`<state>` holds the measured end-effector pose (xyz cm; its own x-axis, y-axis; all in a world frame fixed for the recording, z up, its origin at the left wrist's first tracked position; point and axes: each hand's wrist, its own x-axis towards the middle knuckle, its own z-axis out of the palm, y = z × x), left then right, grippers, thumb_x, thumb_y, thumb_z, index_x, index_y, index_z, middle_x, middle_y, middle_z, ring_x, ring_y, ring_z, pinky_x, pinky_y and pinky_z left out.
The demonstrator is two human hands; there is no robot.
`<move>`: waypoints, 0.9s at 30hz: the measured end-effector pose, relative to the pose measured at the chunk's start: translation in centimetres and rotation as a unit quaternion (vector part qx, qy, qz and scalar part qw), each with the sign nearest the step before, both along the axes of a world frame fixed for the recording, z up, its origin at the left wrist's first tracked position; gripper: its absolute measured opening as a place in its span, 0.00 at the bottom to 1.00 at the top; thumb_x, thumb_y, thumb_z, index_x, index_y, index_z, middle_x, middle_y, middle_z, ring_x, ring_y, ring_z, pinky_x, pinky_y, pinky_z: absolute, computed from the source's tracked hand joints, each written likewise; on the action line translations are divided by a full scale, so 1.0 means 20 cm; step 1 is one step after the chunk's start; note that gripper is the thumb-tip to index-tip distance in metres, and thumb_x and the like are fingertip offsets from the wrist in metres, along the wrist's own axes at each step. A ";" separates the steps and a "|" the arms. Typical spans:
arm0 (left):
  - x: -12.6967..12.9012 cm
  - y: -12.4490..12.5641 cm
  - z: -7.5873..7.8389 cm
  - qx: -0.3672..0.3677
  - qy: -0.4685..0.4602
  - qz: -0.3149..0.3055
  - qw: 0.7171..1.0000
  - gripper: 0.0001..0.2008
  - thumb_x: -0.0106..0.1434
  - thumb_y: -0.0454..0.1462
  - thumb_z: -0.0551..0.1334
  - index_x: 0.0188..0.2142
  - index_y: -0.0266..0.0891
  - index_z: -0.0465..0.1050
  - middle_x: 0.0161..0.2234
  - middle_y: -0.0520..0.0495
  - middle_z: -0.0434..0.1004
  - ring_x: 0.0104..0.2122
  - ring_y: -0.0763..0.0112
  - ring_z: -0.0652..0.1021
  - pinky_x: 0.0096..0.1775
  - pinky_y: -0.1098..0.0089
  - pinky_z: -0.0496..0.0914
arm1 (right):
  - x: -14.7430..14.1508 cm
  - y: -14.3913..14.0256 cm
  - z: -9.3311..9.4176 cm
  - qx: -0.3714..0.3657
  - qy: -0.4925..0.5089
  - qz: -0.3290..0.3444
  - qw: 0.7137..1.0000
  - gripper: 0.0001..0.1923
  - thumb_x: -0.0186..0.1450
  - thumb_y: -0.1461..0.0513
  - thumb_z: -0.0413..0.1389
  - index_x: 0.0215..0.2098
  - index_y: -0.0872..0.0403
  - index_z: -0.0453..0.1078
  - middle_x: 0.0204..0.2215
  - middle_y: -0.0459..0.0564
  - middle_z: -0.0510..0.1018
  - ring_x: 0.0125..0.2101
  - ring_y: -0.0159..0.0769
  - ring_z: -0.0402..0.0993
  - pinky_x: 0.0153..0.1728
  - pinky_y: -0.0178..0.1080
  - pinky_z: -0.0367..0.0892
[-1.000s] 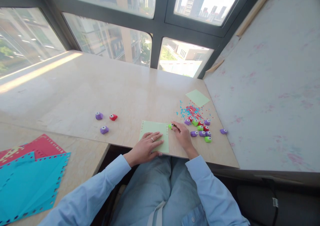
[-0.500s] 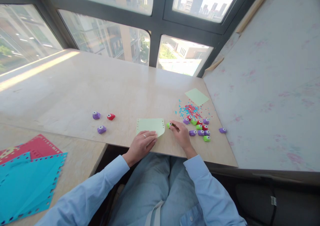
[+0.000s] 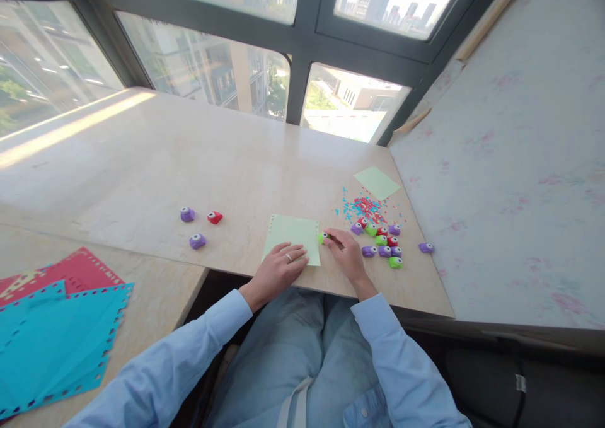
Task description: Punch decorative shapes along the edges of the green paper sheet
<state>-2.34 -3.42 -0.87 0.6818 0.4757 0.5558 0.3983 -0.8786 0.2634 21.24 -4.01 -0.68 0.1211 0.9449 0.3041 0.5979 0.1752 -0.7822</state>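
A light green paper sheet (image 3: pixel 293 231) lies near the table's front edge, with small punched holes along its left side and part of its top. Flat on its lower part rests my left hand (image 3: pixel 280 268), fingers stretched out and a ring on one of them. My right hand (image 3: pixel 345 250) grips a green craft punch (image 3: pixel 323 237) beside the sheet's right edge. Whether the paper sits inside the punch's slot I cannot tell. Right of that hand stand several purple, red and green craft punches (image 3: pixel 380 241).
Red and blue paper bits (image 3: pixel 368 208) are scattered behind the punches, near another green sheet (image 3: pixel 377 183). Two purple punches (image 3: pixel 197 241) and a red punch (image 3: pixel 214 217) stand on the left. Punched blue paper (image 3: pixel 61 346) and red paper (image 3: pixel 87 270) lie at far left. A wall (image 3: pixel 510 195) borders the right.
The green sheet has been turned and now lies flatter, its lower right corner no longer curled. My left hand has spread over it. My right hand still holds the green punch.
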 end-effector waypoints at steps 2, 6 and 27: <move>0.01 0.00 -0.01 -0.014 -0.022 0.005 1.000 0.11 0.71 0.34 0.56 0.48 0.40 0.76 0.48 0.40 0.81 0.52 0.62 0.79 0.54 0.55 0.72 | 0.00 0.00 0.00 0.000 0.000 0.002 1.000 0.13 0.66 0.55 0.57 0.45 0.49 0.78 0.44 0.54 0.83 0.44 0.45 0.77 0.49 0.49 0.72; 0.03 0.01 -0.01 -0.050 -0.089 0.029 0.994 0.10 0.71 0.33 0.57 0.46 0.39 0.77 0.47 0.39 0.81 0.49 0.62 0.80 0.51 0.58 0.76 | 0.00 0.00 0.00 0.002 -0.001 0.001 1.000 0.13 0.66 0.55 0.58 0.45 0.50 0.78 0.43 0.54 0.83 0.44 0.45 0.77 0.48 0.49 0.72; 0.02 0.02 -0.04 -0.066 -0.064 0.007 0.996 0.13 0.71 0.33 0.56 0.53 0.40 0.73 0.51 0.40 0.79 0.56 0.60 0.77 0.58 0.51 0.71 | -0.01 0.00 0.01 -0.001 0.000 -0.006 1.000 0.14 0.66 0.53 0.57 0.45 0.49 0.78 0.43 0.54 0.83 0.43 0.45 0.78 0.47 0.49 0.72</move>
